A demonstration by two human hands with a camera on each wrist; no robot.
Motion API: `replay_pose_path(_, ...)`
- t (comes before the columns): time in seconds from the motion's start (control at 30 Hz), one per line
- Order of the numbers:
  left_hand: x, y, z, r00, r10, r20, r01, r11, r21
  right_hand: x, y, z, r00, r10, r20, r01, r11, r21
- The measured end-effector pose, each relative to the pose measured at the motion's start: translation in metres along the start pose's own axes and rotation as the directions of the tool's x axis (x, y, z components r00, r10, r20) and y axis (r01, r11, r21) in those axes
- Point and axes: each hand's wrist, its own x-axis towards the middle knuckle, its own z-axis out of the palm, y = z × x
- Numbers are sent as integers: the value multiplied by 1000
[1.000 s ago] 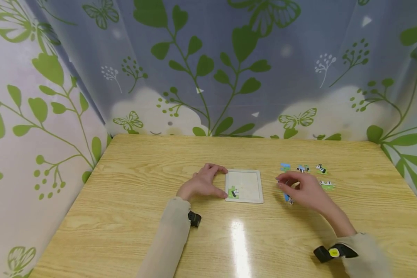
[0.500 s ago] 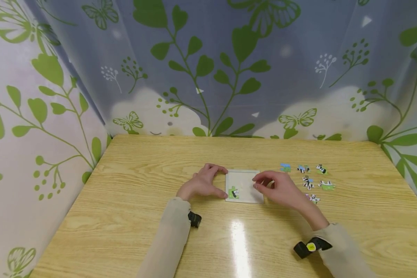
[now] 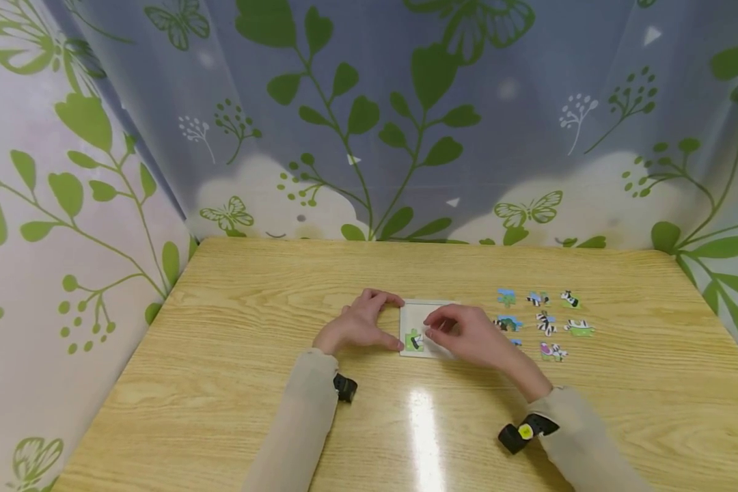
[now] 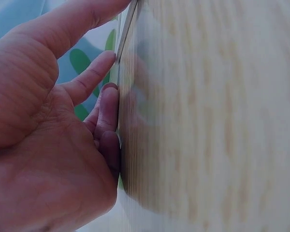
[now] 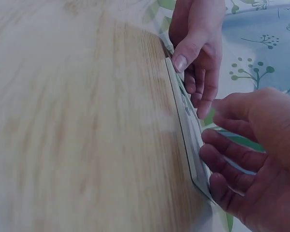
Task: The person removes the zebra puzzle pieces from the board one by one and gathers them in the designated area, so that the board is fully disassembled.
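Note:
A square cream puzzle tray (image 3: 413, 314) lies on the table in the head view. One green puzzle piece (image 3: 412, 342) with a black-and-white figure sits in its lower left corner. My left hand (image 3: 361, 321) steadies the tray from the left, thumb and fingertips spread along that edge. My right hand (image 3: 464, 335) is over the tray's right half, thumb and index finger brought close together just right of the piece. I cannot tell whether a small piece is pinched between them. In the right wrist view, the right hand's other fingers (image 5: 232, 145) curve loosely near the tray's rim.
Several loose puzzle pieces (image 3: 545, 323) with animal pictures lie in rough rows right of the tray, some partly behind the right wrist. The wooden table (image 3: 252, 294) meets a leaf-patterned cloth (image 3: 320, 150) behind and at both sides.
My right hand has moved left from beside the loose pieces to over the tray, uncovering more of those pieces. The left hand and the tray have stayed put.

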Motion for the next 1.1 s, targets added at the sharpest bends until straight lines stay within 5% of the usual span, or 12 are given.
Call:
replay_pose_path(0.73,0,1,-1,1000,-9,-1,9,1000,2,9,-4,12,998,9,54,-3,994,-112)
replay_pose_path(1.1,2,0,1,1000,-17,-3,17,1000,-7,11,-5,9,992,79,97,-87,993,78)
